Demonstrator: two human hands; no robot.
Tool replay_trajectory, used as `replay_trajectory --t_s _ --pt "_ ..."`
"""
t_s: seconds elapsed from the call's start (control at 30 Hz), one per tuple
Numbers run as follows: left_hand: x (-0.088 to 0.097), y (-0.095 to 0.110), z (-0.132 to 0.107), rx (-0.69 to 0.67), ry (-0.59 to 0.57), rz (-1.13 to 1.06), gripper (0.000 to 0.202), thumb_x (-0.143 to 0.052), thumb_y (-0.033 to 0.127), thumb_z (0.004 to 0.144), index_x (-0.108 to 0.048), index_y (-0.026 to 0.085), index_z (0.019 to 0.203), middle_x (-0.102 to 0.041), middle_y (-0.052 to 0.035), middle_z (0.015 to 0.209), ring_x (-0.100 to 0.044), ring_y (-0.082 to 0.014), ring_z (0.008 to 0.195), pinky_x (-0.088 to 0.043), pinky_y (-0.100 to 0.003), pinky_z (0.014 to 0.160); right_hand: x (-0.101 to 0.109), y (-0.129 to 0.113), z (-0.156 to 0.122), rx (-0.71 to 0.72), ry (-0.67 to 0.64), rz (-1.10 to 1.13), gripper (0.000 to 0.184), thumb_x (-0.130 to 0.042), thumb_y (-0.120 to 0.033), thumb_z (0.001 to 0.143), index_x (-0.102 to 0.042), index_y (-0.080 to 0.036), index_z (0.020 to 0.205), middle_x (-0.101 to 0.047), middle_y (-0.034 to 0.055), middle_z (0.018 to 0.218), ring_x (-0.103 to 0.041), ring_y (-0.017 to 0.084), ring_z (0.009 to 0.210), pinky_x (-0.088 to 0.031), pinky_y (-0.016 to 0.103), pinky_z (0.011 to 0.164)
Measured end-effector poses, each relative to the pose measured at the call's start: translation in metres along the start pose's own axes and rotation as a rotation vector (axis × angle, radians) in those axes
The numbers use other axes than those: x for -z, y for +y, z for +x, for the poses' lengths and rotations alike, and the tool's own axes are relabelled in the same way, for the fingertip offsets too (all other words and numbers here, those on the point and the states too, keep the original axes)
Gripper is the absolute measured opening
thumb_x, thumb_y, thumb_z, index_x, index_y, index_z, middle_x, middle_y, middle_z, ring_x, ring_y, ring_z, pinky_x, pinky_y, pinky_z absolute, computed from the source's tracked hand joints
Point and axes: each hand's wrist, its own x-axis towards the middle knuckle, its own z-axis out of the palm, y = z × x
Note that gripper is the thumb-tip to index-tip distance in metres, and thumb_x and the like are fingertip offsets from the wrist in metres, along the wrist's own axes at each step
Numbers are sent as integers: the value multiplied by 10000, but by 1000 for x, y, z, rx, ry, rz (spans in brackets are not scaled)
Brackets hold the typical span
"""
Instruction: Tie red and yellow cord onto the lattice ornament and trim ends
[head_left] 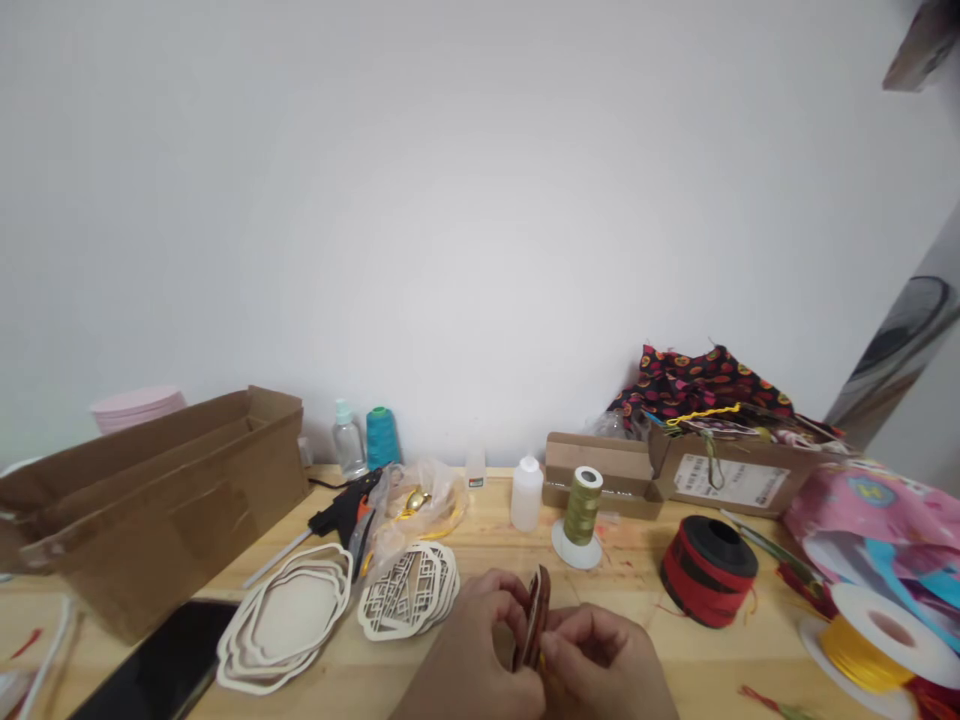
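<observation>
Brown piece [535, 612], thin, round-edged, upright; left hand [484, 645] gripping, right hand [600, 655] pinching it; room on wooden tabletop [631, 565] toward ribbon roll [705, 582].

At the near middle of the surface [641, 560], the left hand [480, 645], right hand [611, 665] and brown piece [535, 610] obstruct passage. A bare lane runs between the right hand and the red ribbon roll [709, 595]; toward the far edge, the green thread spool [581, 507] and open carton [637, 490] limit it. A narrower lane separates the lattice pieces [409, 592] from the white bottle [527, 495]. Leftward, the pale frames [300, 615], glue gun [345, 515] and tall cardboard box [180, 510] restrict access; rightward, the yellow ribbon spool [862, 652] and pink bag [847, 510] do. Overhead clearance is open.
</observation>
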Motion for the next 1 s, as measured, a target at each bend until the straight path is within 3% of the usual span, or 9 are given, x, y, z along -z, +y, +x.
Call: replay_trajectory --t_s 0.27,0.53,0.67,0.83,1.0 --pt "2 -3 3 39 33 -40 136 -493 71 488 -481 198 534 -541 -59 1011 -481 -244 1004 -311 -351 903 -4 -2 -2 15 93 -145 254 -740 -357 461 -592 -153 424 -632 32 484 -506 123 420 -383 224 418" --pt "6 -8 4 46 -75 -92 178 -509 32 447 -463 186 522 -491 -40 952 -499 -226 939 -367 -325 840 -1 -11 -1 -10 9 -168 266 -750 -371 446 -596 -154 427 -646 46 521 -529 139 453 -410 240 447" --pt "5 -10 4 15 -82 -152 121 -550 78 509 -515 186 551 -527 -46 952 -530 -218 923 -393 -308 826 1 -15 1 -51 2 -128 311 -759 -410 423 -587 -151 421 -637 32 531 -489 104 406 -377 214 400" --pt "5 -7 3 31 -63 -166 81 -562 115 563 -590 175 610 -530 -70 1045 -496 -228 1030 -359 -296 894 -2 -13 1 -73 -10 -17 338 -767 -413 419 -556 -148 403 -546 -23 424 -388 56 345 -304 188 363" --pt "9 -9 -1 45 -54 -159 112 -584 107 541 -599 172 631 -552 -52 992 -532 -222 943 -384 -304 850 5 -13 7 -60 -16 -61 321 -752 -419 440 -570 -156 419 -512 -33 379 -330 50 327 -249 194 351"
